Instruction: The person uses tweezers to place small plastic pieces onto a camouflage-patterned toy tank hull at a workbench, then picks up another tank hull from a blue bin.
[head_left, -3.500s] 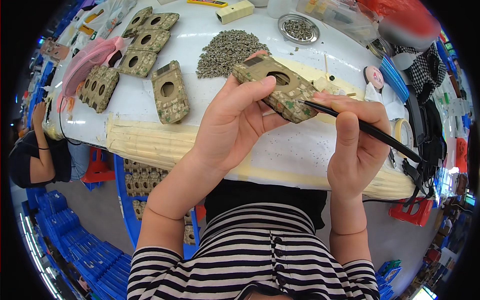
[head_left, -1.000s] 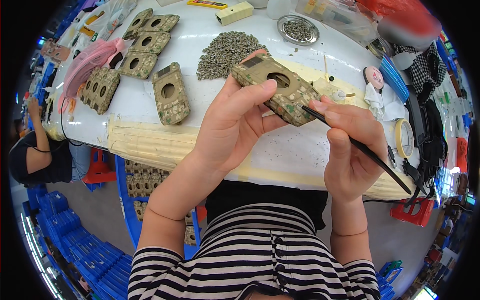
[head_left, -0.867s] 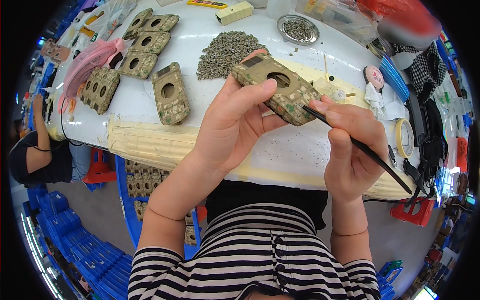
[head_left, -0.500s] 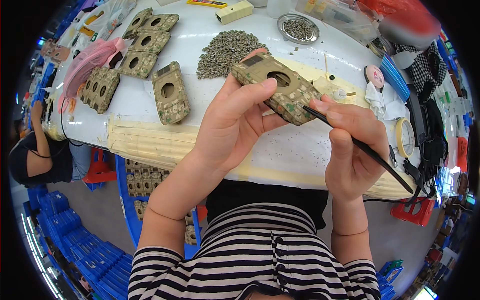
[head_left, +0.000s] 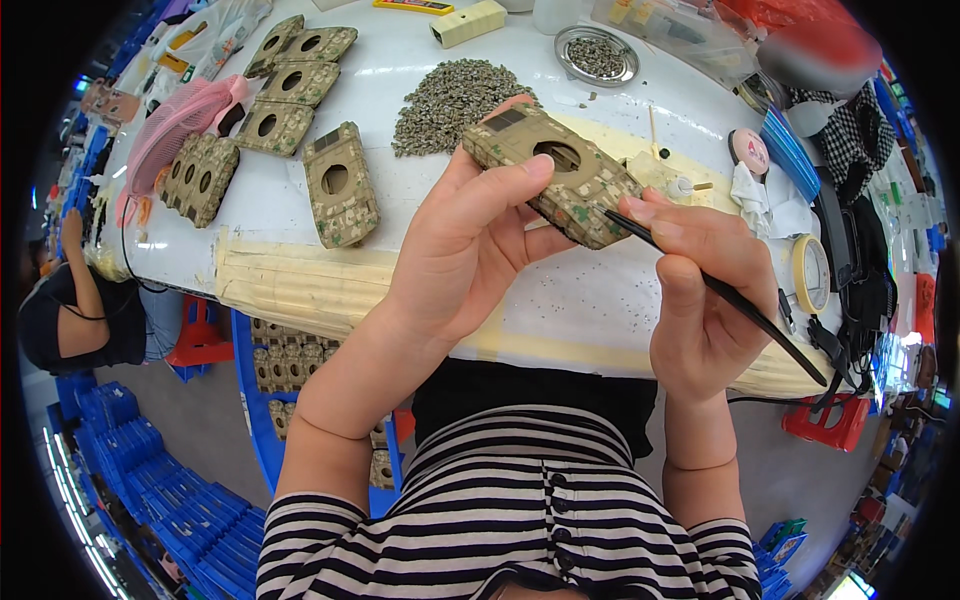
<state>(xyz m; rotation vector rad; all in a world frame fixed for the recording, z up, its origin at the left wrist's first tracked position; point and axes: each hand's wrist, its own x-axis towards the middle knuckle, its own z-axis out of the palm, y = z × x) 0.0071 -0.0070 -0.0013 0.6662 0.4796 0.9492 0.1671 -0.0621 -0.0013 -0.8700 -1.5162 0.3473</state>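
As hands (head_left: pixel 460 235) (head_left: pixel 712 310) hold them, shell (head_left: pixel 590 188), black tool (head_left: pixel 750 312)

Before me curves a white bench (head_left: pixel 270 190), its near edge padded with a cream-yellow covering (head_left: pixel 300 285). On its left side lies a pink mesh bag (head_left: pixel 170 125). At the far side sits a cream-coloured oblong block (head_left: pixel 470 25); farther right is a clear plastic container (head_left: pixel 680 40). Along my right are a round pink disc (head_left: pixel 749 150), crumpled white tissue (head_left: pixel 748 193), a blue pleated item (head_left: pixel 790 158), a black-and-white checked cloth (head_left: pixel 852 145) and a roll of cream tape (head_left: pixel 799 282). A person in dark clothing (head_left: pixel 85 320) sits at far left, near a red stool (head_left: pixel 200 340); a second red stool (head_left: pixel 828 425) stands at right. Blue trays (head_left: pixel 190 510) are stacked on the grey floor (head_left: pixel 190 425).
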